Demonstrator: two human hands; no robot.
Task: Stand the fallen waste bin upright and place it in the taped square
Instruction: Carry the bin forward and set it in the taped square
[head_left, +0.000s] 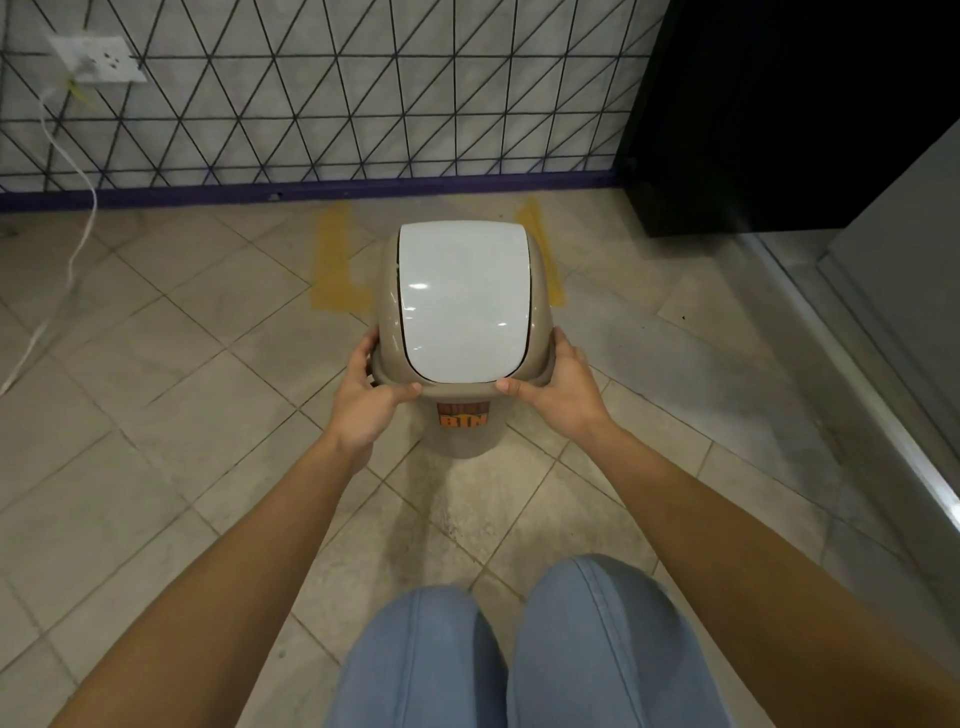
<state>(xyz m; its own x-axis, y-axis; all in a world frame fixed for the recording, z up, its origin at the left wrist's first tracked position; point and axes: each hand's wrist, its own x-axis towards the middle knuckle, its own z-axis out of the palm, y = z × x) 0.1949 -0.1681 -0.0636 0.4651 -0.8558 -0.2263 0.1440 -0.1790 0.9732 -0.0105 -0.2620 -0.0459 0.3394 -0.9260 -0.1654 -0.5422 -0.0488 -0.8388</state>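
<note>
Head view: waste bin (464, 306) upright, lid up, gripped by both hands

We stand in indoor corner, likely office or commercial room, exact kind unclear. Beige tiled floor (171, 332) laid diagonally, yellow tape square (332, 260) marked near wall. Wall (322, 88) carries grey panels with black triangle pattern, purple skirting (208, 196), white socket (101, 60) with trailing cable (78, 249). Black cabinet (769, 114) at right.

Glossy white plastic lid (464, 299), matt tiled floor (156, 364).
</note>
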